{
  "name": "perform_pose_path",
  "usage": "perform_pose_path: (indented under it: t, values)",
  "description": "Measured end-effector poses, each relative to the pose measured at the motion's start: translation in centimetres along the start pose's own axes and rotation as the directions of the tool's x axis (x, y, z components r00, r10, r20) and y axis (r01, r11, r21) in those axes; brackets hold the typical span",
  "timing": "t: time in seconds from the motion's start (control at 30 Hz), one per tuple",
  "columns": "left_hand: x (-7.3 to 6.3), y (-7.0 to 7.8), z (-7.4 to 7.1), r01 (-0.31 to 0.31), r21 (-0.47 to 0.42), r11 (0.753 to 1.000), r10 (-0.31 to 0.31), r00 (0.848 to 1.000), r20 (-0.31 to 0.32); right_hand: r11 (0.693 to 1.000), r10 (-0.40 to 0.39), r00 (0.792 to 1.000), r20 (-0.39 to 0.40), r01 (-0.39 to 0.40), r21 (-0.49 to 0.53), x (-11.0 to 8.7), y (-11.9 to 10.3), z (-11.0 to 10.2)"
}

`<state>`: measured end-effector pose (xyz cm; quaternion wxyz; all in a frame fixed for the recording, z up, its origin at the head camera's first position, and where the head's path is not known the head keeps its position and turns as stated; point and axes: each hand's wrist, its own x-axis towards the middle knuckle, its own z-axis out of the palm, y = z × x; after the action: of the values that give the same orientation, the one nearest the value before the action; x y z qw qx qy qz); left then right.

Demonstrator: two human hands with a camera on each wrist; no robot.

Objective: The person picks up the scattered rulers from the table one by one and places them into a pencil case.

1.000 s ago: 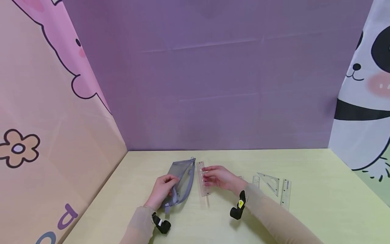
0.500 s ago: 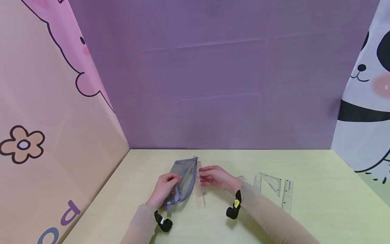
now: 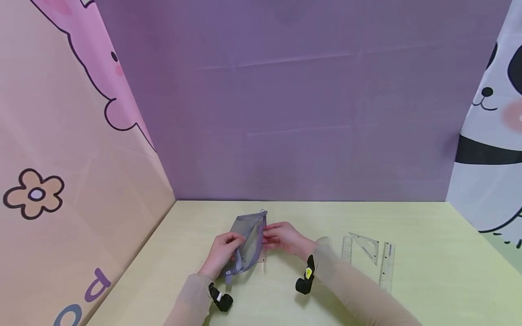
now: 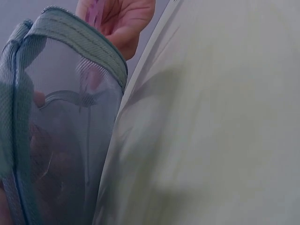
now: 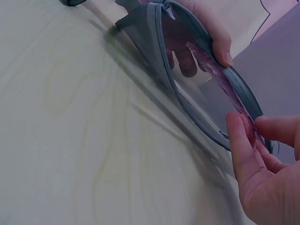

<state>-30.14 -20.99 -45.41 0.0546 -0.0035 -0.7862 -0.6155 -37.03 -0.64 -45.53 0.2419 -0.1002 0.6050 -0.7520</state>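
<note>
- Moved since the earlier frame: right hand [image 3: 285, 237] with the pink ruler [image 5: 218, 77] has come left, from just beside the pouch [image 3: 246, 224] to its mouth; left hand [image 3: 224, 251] stays about the same on the pouch.
- Right grip: fingertips pinching the pink ruler, probably held by its edges so it stays slim against the mouth.
- Left grip: pinching the pouch at the left edge of its mouth, likely to keep both edges parted and the soft body steady.
- Pink ruler: at the pouch mouth, lying along the zipper edge [image 5: 243, 89]; one end shows past the pouch in the head view. Can't tell how far it is inside.
- Pouch: see-through, tilted up off the table [image 3: 428, 253] at the mouth, unzipped, presumably for access.
- On table, right side, roughly in a row: 1 protractor [image 3: 325, 242], part-hidden by the right sleeve [image 3: 346, 271]; 1 narrow clear ruler [image 3: 346, 248]; 1 set square [image 3: 369, 248]; 1 long clear ruler [image 3: 387, 262]. All apart, perhaps spaced for easy pickup.
- Count: 1 pouch, 3 rulers (1 pink, 2 clear), 1 protractor, 1 set square, 2 hands.
</note>
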Motion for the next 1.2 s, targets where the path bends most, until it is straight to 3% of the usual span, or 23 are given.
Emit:
perform_pose_path:
  t: [0.3,0.67,1.2]
  values:
    - [0.1,0.1,0.1,-0.005,0.022,1.0,0.005,1.0,-0.004,1.0,-0.017,0.998,-0.059,0.016,-0.022,0.8,0.5,1.3]
    - [0.2,0.0,0.1,-0.003,0.024,1.0,0.003,1.0,0.01,0.995,-0.049,0.996,-0.076,0.042,-0.089,1.6,0.9,3.3]
    - [0.2,-0.1,0.2,-0.01,-0.025,1.0,0.01,1.0,0.008,0.986,-0.005,0.996,-0.093,-0.01,-0.164,2.3,1.4,4.8]
